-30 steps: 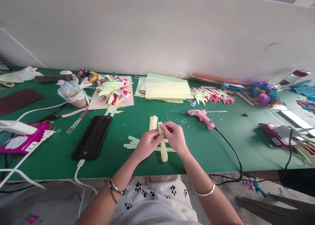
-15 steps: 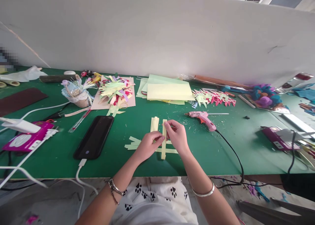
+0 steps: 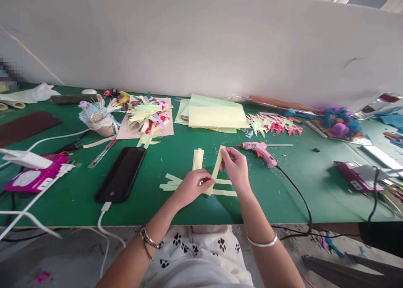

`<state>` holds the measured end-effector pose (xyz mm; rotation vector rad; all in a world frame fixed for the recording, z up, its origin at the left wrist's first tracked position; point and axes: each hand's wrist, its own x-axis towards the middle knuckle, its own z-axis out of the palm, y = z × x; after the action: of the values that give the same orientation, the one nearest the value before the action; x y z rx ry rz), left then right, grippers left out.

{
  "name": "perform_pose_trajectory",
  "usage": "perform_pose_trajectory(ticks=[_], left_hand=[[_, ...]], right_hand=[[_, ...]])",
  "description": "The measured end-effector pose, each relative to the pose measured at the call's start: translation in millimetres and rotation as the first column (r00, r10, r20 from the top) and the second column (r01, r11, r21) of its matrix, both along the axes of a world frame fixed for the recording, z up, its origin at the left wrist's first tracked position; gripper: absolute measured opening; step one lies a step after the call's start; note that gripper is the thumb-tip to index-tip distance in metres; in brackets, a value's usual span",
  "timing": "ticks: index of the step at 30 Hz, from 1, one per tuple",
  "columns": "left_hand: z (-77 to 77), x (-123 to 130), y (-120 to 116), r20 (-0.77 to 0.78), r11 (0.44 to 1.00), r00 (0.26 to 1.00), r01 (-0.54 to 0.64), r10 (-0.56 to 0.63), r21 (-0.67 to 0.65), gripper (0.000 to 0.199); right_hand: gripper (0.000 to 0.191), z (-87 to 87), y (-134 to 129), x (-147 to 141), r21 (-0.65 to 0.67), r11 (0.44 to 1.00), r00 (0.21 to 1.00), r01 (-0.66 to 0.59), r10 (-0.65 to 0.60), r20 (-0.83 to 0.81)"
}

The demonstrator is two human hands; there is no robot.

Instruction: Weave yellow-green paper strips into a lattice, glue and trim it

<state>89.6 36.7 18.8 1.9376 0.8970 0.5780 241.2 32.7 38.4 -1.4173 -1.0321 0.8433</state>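
Two-handed, pinches a yellow paper strip (image 3: 217, 167) with left grip (image 3: 192, 185) toward its near end, with right grip (image 3: 235, 166) at its far end.

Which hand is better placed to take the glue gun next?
Probably the right hand: it is nearer the glue gun than the left hand. Both pinch the strip, so the right would have to let go first.
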Motion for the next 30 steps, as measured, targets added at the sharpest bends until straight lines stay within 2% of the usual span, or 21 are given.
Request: perform_pose_trajectory(ticks=[12,20,30], left_hand=[[2.2,-1.4,-1.6,0.018,0.996,0.996,0.090,-0.090,-0.015,0.024],[0.4,-1.2,-1.3,-0.004,0.997,0.997,0.073,-0.073,-0.039,0.031],[2.4,-0.7,-2.4,-0.036,0.996,0.996,0.083,-0.084,-0.017,0.032]], right_hand=[[0.026,4.6,2.3,11.1,0.021,0.999,0.998,0.024,-0.023,-0.050],[0.028,1.5,2.8,14.8,0.042,0.999,0.997,0.030,-0.027,-0.070],[0.029,7.6,2.5,21.0,0.054,0.997,0.997,0.062,-0.059,-0.053]])
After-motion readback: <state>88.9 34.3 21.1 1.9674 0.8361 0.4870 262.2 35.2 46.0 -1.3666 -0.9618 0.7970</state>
